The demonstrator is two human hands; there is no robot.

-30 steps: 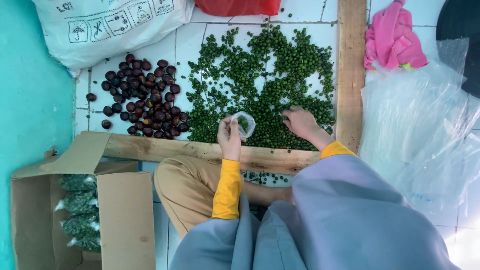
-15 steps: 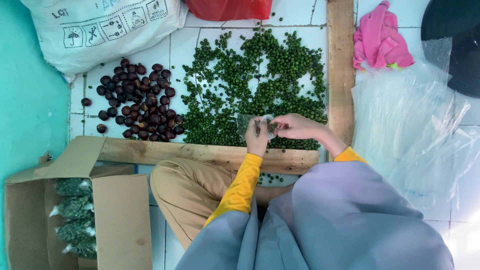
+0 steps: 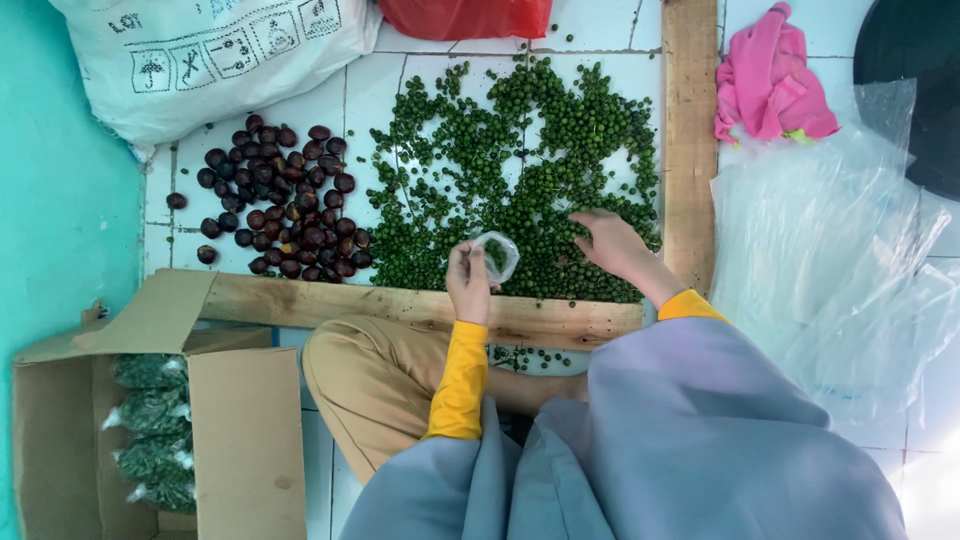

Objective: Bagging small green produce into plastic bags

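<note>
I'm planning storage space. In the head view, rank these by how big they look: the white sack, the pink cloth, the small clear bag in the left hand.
1. White sack, though partly cut off.
2. Pink cloth.
3. Small clear bag, held by the left hand.

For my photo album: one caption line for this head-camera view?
Left hand holds a small clear bag; right hand rests on the green berries.

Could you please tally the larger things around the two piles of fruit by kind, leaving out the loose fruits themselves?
Wooden planks: 2
Cardboard boxes: 1
White sacks: 1
Red bags: 1
Pink cloths: 1
Small clear bags held in the left hand: 1
Total: 7
The clear plastic sheets overlap too much to count.
</note>
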